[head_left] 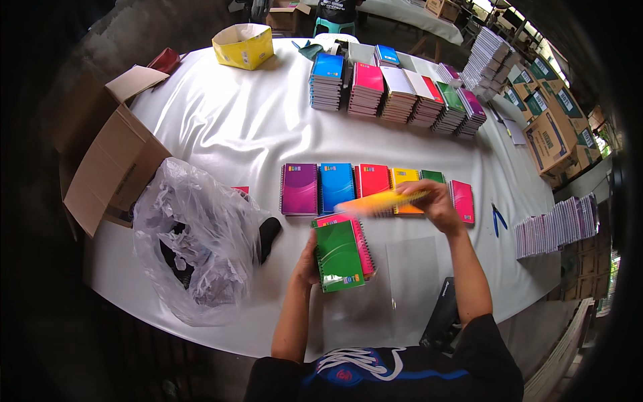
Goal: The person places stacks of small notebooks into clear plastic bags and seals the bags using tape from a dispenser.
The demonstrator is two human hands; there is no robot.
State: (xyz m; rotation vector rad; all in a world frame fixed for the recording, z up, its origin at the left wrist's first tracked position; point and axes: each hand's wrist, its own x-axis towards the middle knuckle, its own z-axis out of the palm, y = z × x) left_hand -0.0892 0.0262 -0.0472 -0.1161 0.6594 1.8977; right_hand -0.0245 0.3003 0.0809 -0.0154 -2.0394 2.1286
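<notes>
The left fingers (311, 246) hold a green notebook (339, 258) over a pink notebook (366, 249) by their left side. The right fingers (420, 192) grip a blurred yellow notebook (377, 202) extending leftward from them; beyond both, notebooks (337, 187) line the counter (234, 144).

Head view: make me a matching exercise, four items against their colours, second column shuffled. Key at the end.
Column 1
1. Top notebook in the left hand
2. Motion-blurred notebook in the right hand
3. Leftmost notebook of the mid-table row
4. Plier-like tool right of that row

Column 2
A. Purple
B. Yellow-orange
C. Blue
D. Green

Pairs: 1-D, 2-B, 3-A, 4-C
</notes>
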